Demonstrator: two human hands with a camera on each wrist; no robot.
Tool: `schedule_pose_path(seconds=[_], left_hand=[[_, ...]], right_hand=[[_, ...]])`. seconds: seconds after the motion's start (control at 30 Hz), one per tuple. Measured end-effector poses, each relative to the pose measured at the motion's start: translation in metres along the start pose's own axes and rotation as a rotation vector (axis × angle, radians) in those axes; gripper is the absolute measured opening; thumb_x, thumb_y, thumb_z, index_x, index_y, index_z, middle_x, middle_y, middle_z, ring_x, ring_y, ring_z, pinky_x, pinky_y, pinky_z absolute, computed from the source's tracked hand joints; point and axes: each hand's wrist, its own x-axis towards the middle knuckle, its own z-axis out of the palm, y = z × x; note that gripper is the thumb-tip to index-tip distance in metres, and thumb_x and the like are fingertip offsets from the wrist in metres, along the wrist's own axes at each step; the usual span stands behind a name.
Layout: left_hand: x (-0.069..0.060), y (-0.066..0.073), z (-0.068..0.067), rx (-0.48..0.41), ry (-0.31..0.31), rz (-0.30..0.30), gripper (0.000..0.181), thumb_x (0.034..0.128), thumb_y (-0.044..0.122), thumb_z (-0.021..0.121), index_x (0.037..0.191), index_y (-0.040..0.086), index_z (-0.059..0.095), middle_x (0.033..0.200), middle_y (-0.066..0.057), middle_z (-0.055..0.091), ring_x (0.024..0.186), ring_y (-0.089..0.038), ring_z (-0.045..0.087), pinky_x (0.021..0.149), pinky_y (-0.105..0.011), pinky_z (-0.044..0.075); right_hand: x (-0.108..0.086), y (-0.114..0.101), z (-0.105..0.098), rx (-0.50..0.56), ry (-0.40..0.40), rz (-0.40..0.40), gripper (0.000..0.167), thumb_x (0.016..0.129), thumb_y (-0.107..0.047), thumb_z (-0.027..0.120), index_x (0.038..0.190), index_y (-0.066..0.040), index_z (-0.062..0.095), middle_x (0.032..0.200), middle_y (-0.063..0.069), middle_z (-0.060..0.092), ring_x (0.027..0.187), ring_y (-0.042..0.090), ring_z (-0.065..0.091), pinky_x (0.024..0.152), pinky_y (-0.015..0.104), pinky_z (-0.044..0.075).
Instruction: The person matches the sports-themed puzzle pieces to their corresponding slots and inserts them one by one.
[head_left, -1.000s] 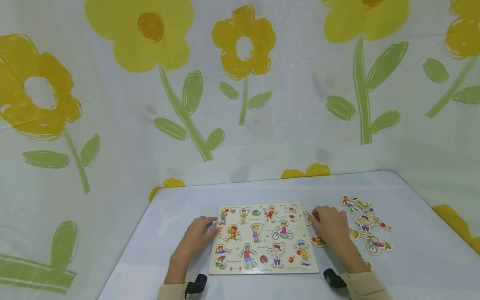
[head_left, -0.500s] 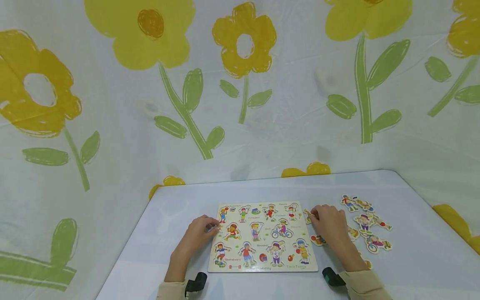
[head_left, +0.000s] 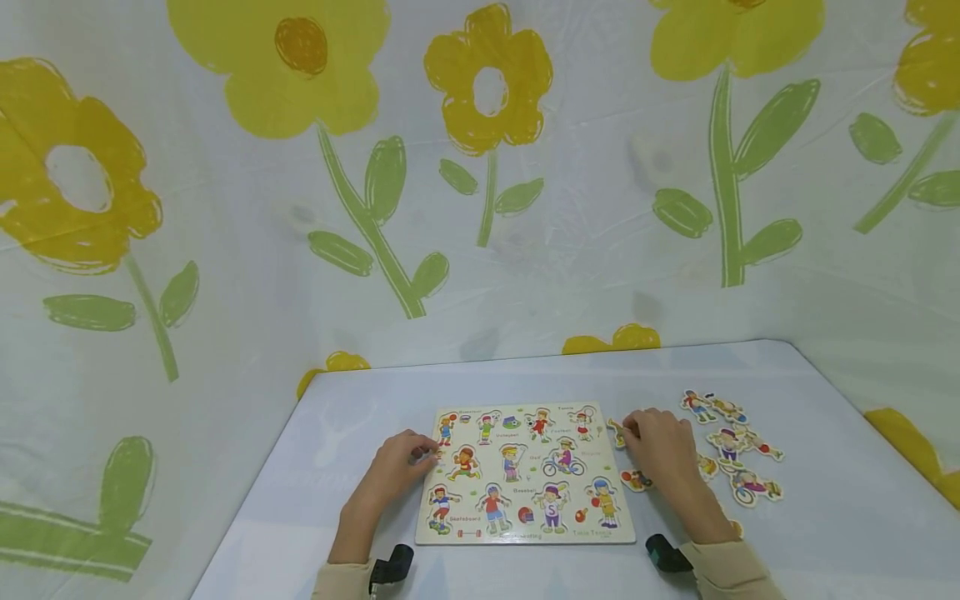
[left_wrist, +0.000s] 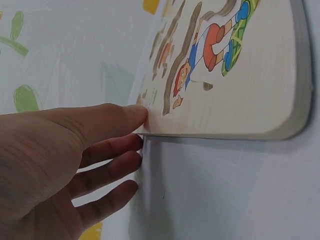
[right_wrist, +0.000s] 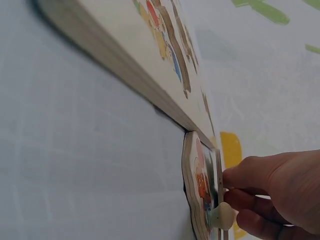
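White cloth (head_left: 585,217) with big yellow flowers and green leaves stands behind both hands, and beneath them is a pale table (head_left: 277,517). On the left, the left hand (head_left: 396,462) comes out of a beige sleeve (head_left: 341,583); its fingers are relaxed and a little spread, and its thumb touches the edge of the puzzle board (head_left: 487,468) without gripping it. This board lies flat between the two hands and shows printed children doing sports. Just beyond its right edge, a small puzzle piece (head_left: 616,432) is pinched between thumb and fingertips of the right hand (head_left: 663,454), whose other fingers are curled. Below these fingertips, near the board, lies a piece with a red ball (head_left: 636,480). To the right of the right hand, several loose pieces (head_left: 727,442) lie in a group, some overlapping, and nearest to us is a piece with a bicycle (head_left: 746,489).
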Motion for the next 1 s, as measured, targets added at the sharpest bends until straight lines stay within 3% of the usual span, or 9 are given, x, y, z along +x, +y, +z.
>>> schedule_pose_path(seconds=[0.4, 0.63, 1.0], left_hand=[[0.000, -0.002, 0.002, -0.017, -0.011, -0.012, 0.016, 0.0859, 0.014, 0.074, 0.102, 0.012, 0.074, 0.086, 0.002, 0.062, 0.078, -0.011, 0.051, 0.068, -0.025, 0.043], [-0.002, 0.000, 0.002, -0.084, -0.055, -0.048, 0.019, 0.0888, 0.013, 0.071, 0.108, 0.009, 0.072, 0.089, 0.000, 0.060, 0.072, -0.011, 0.051, 0.059, -0.019, 0.044], [-0.004, 0.002, 0.002, -0.137, -0.083, -0.088, 0.021, 0.0895, 0.013, 0.070, 0.111, 0.008, 0.071, 0.094, -0.004, 0.059, 0.072, -0.013, 0.053, 0.054, -0.020, 0.048]], right_hand=[[-0.001, -0.003, 0.001, 0.041, -0.018, -0.041, 0.012, 0.082, -0.014, 0.076, 0.090, -0.006, 0.075, 0.080, 0.008, 0.070, 0.071, 0.022, 0.058, 0.070, 0.045, 0.045], [-0.001, -0.007, 0.000, 0.066, -0.042, -0.059, 0.010, 0.082, -0.015, 0.076, 0.089, -0.007, 0.075, 0.078, 0.004, 0.068, 0.071, 0.019, 0.057, 0.068, 0.043, 0.045], [-0.004, -0.021, -0.001, 0.098, -0.049, -0.076, 0.009, 0.082, -0.015, 0.077, 0.088, -0.009, 0.075, 0.081, 0.004, 0.070, 0.076, 0.020, 0.060, 0.073, 0.044, 0.048]])
